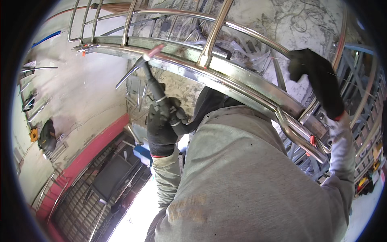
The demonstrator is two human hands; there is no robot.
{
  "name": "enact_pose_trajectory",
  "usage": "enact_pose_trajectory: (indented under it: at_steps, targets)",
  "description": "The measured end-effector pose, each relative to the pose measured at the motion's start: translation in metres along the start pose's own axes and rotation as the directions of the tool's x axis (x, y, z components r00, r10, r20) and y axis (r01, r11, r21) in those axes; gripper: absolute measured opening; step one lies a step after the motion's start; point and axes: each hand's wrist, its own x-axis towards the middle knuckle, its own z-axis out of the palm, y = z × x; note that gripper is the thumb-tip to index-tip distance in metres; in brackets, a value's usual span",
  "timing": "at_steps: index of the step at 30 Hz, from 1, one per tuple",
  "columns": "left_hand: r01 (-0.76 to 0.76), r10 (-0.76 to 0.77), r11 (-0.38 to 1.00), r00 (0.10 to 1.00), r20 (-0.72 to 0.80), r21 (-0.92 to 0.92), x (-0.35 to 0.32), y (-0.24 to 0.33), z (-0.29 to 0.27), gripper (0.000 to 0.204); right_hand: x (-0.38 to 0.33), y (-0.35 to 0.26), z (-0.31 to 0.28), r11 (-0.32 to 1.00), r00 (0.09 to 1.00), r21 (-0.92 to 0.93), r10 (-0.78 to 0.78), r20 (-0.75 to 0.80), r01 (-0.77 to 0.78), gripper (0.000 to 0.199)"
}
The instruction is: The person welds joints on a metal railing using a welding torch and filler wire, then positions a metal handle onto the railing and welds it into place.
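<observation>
The left hand (162,129) has its fingers wrapped round the welding torch (155,86), likely light and rigid; the right hand (316,78), fingers curled, grips the steel railing (225,76), probably heavy, stiff, slick.

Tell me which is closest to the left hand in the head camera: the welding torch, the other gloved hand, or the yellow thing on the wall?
1. welding torch: gripped in the left hand.
2. right hand: far across, on the steel railing.
3. yellow tool: at the left wall, about as far away; too close to call.
</observation>
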Motion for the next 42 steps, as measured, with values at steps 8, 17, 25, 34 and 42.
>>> enact_pose_trajectory:
  at_steps: [8,17,25,34,42]
  targets:
    - [0.088,-0.149,0.981,0.911,0.384,0.173,0.080,-0.034,0.068,0.028,-0.132,-0.035,-0.008,0.988,0.580,-0.124,-0.046,-0.813,-0.096,0.054]
    - [-0.497,0.209,0.750,0.804,0.556,0.436,0.112,-0.098,0.119,0.033,-0.304,0.082,-0.028,0.956,0.380,0.261,0.194,-0.904,0.134,0.047]
    - [-0.626,0.313,0.573,0.764,0.565,0.529,0.113,-0.124,0.116,0.022,-0.314,0.103,-0.037,0.971,0.135,-0.109,-0.081,-0.988,-0.213,0.044]
    - [-0.874,0.391,-0.047,0.429,0.814,0.483,0.143,-0.151,0.083,0.015,-0.274,0.079,-0.010,0.932,0.423,-0.211,-0.070,-0.903,-0.295,0.029]
    - [-0.912,0.404,-0.212,0.245,0.881,0.351,0.140,-0.122,0.102,0.034,-0.214,0.021,0.050,0.990,0.189,-0.014,0.014,-0.982,-0.143,0.032]
